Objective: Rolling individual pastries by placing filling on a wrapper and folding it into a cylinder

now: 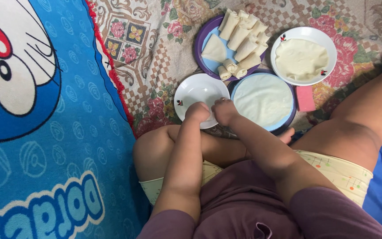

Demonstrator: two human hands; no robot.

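Far left, a blue cartoon-print mat [45, 132] covers the floor, and a floral patterned cloth [155, 40] lies beside it. On that cloth sits a small white plate [193, 90], bare on the part that shows. The left hand [197, 111] is curled into a loose fist over the plate's near edge, and the right hand [224, 110] is bunched just beside it, fingertips pinched together. Whether they grip anything I cannot tell; the knuckles hide it. Behind the plate, a purple plate [202, 44] carries a heap of pale rolled wrappers [242, 42]. Next comes a round blue-rimmed tray [288, 121] with a flat white sheet [264, 98], then a white bowl [308, 32] holding crumpled wrapper skins [301, 58]. A pink sponge-like block [306, 98] rests between tray and bowl.
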